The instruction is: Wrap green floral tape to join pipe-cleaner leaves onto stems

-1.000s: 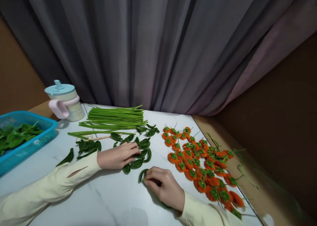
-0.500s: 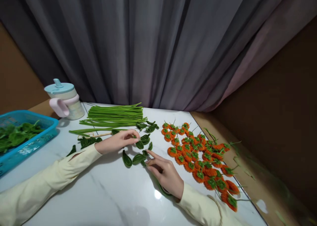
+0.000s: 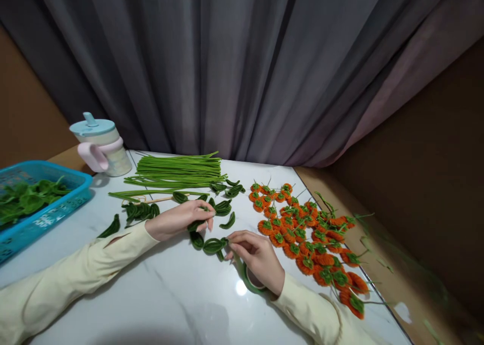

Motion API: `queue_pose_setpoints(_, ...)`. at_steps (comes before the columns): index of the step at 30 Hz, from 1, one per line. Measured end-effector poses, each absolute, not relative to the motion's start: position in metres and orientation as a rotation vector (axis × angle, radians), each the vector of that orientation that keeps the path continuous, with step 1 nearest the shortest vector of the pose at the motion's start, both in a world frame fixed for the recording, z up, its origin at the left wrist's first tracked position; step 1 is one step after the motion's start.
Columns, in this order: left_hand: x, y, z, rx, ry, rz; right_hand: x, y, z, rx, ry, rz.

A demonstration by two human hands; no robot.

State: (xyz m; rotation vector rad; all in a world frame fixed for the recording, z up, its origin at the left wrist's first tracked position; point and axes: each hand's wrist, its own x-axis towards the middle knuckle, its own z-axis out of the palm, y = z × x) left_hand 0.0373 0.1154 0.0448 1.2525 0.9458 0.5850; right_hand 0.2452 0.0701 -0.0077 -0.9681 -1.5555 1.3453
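Dark green chenille leaves with paler midlines lie in the middle of the white table [image 3: 159, 294]. My left hand [image 3: 185, 217] is closed in a pinch over them. A dark green leaf [image 3: 194, 226] shows under its fingers, partly hidden. My right hand [image 3: 259, 257] pinches the tip of another chenille leaf [image 3: 214, 245], which stays low at the tabletop. Just left of that one rests a further leaf [image 3: 196, 240]. A curved leaf [image 3: 228, 221] lies loose between my hands. Partly hidden under my right hand is a curved green band-like object [image 3: 247, 280].
Orange chenille persimmon-like pieces with green tops [image 3: 291, 224] cover the right side. Light green stems [image 3: 177, 169] lie in a bundle at the back. At left stand a lidded cup [image 3: 117, 158] and a blue basket [image 3: 71, 204] holding green leaves. A grey curtain [image 3: 227, 73] hangs behind.
My left hand has shifted slightly, its fingers curling lower over the leaves. My right fingertips have closed onto a leaf's tip. The view has tilted slightly.
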Motion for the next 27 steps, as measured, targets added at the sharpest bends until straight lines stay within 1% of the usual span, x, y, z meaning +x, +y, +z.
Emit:
queue_pose_setpoints(3, 0.04, 0.107, 0.041, 1.62, 1.055, 0.53, 0.245, 0.071, -0.004, -0.977, -1.493, 1.423)
queue_pose_setpoints(6, 0.042, 0.1, 0.042, 1.865, 1.089, 0.477, 0.244, 0.07, 0.003, -1.001, -1.433, 1.51)
queue_pose_setpoints(11, 0.044, 0.098, 0.045, 2.133, 1.109, 0.369, 0.241, 0.066, 0.011, -0.956, -1.37, 1.589)
queue_pose_setpoints(16, 0.045, 0.094, 0.035, 2.341, 1.036, 0.244, 0.238, 0.062, 0.004, -0.833, -1.28, 1.729)
queue_pose_setpoints(19, 0.044, 0.09, 0.03, 2.414, 1.006, 0.271, 0.237, 0.061, 0.002, -0.884, -1.294, 1.713)
queue_pose_setpoints(23, 0.045, 0.086, 0.033, 2.425, 1.097, 0.34, 0.238, 0.061, 0.003, -0.91, -1.285, 1.698)
queue_pose_setpoints(27, 0.046, 0.085, 0.04, 2.751, 1.024, 0.394, 0.239, 0.061, 0.002, -0.924, -1.257, 1.664)
